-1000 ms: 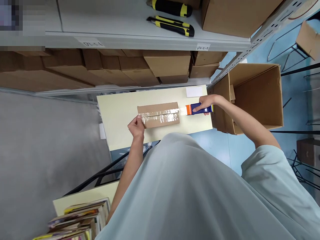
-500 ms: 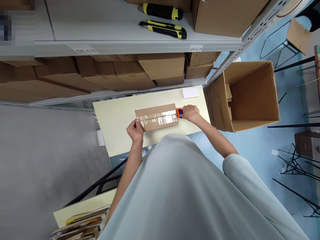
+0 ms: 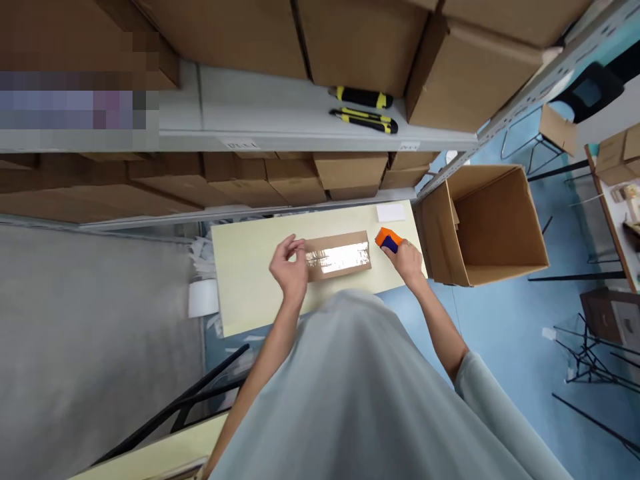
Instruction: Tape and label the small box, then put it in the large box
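A flat, long cardboard box (image 3: 337, 240) lies on the pale yellow tabletop (image 3: 250, 293), a shiny strip of clear tape (image 3: 345, 257) running along its upper face. At the left end of this box, my left hand (image 3: 290, 267) is closed, with bent fingers and thumb at its edge and corner. That end is partly hidden by the hand. My right hand (image 3: 409, 261) grips an orange and blue tape dispenser (image 3: 389, 239), held just right of the box and apart from it. A white paper slip (image 3: 391, 213) lies on the tabletop behind the dispenser.
A large open carton (image 3: 505, 227) stands right of the table. Behind is a grey shelf (image 3: 250, 113) with cardboard boxes (image 3: 360, 40) and two utility knives (image 3: 363, 110). Black metal legs (image 3: 210, 380) are at lower left. A side table (image 3: 613, 207) is at far right.
My right hand has turned the tape dispenser so its orange head shows, and it sits farther from the box's end. My left fingers have shifted up at the box's left end. The view has shifted.
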`<action>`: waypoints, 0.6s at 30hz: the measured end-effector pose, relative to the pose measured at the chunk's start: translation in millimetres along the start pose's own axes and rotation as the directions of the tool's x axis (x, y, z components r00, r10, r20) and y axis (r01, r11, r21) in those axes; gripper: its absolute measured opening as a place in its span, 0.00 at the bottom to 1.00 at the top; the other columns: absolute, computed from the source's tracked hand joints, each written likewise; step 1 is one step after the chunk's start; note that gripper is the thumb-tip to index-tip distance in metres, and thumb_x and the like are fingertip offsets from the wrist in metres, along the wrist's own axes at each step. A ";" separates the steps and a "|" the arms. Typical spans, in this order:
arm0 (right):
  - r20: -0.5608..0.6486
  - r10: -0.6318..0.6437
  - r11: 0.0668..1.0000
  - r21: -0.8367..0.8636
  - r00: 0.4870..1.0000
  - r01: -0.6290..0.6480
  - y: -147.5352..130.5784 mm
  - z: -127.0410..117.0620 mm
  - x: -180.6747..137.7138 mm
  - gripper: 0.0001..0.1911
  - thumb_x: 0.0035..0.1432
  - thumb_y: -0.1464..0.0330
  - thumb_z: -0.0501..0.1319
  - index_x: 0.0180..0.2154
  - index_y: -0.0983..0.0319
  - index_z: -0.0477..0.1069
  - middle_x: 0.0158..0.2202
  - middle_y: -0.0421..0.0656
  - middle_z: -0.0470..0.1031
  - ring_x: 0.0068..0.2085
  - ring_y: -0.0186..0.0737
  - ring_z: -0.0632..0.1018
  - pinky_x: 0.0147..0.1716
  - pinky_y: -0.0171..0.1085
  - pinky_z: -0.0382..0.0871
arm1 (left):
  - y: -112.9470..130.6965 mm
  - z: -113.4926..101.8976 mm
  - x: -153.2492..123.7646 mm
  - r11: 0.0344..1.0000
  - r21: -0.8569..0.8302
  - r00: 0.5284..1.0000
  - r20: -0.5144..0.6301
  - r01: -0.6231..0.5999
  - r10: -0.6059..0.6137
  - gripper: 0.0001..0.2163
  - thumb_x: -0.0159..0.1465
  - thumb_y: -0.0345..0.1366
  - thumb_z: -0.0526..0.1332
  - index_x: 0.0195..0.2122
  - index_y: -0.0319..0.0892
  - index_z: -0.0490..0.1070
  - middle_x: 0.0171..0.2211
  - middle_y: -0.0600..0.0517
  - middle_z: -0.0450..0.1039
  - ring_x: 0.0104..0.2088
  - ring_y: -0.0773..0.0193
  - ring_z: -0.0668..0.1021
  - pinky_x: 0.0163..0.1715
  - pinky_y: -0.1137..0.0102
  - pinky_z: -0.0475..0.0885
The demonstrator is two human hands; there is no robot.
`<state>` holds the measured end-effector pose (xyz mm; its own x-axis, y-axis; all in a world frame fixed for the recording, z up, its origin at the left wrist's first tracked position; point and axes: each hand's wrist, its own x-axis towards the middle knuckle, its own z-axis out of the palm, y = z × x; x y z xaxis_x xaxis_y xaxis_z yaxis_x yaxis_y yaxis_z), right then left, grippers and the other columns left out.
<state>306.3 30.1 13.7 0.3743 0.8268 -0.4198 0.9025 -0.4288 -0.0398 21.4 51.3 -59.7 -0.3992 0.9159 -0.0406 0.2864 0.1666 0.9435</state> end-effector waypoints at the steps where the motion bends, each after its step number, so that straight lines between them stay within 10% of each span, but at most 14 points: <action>1: -0.031 -0.004 1.000 0.027 0.999 0.004 -7.0 -9.2 -3.3 0.30 0.74 0.47 0.61 0.57 0.68 0.73 0.48 0.59 0.85 0.51 0.57 0.86 0.45 0.41 0.75 | 13.2 3.2 -1.2 1.000 -0.017 0.999 0.040 -0.010 0.010 0.17 0.67 0.36 0.62 0.56 0.39 0.78 0.45 0.46 0.86 0.49 0.58 0.87 0.61 0.59 0.79; 10: -0.164 -0.352 0.922 0.107 0.922 0.371 -110.1 -89.9 -9.5 0.24 0.74 0.61 0.58 0.63 0.68 0.65 0.47 0.56 0.85 0.46 0.59 0.86 0.43 0.45 0.77 | 105.4 3.5 23.0 0.962 -0.107 0.954 0.141 -0.253 0.266 0.09 0.69 0.40 0.65 0.47 0.49 0.84 0.45 0.50 0.87 0.47 0.55 0.87 0.56 0.58 0.81; 15: -0.299 -0.684 0.704 -0.028 0.666 0.710 -171.1 -133.8 17.9 0.19 0.73 0.65 0.57 0.60 0.69 0.67 0.48 0.59 0.84 0.52 0.59 0.84 0.60 0.52 0.72 | 141.0 -15.9 83.3 0.876 -0.143 0.879 0.068 -0.460 0.472 0.13 0.70 0.32 0.59 0.50 0.48 0.83 0.46 0.50 0.87 0.48 0.57 0.87 0.57 0.61 0.80; 18: -0.332 -0.727 0.659 -0.092 0.601 0.747 -212.1 -160.2 40.4 0.16 0.74 0.66 0.56 0.57 0.68 0.69 0.49 0.60 0.83 0.54 0.57 0.83 0.64 0.53 0.68 | 155.6 -22.0 123.4 0.842 -0.111 0.843 0.050 -0.528 0.535 0.16 0.71 0.31 0.58 0.54 0.46 0.81 0.52 0.48 0.85 0.51 0.57 0.86 0.58 0.62 0.81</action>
<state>164.2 212.8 150.5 -0.3605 0.9295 0.0779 0.8936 0.3681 -0.2567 -2.4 182.3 89.3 -0.1398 0.8800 0.4540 0.3547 -0.3835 0.8527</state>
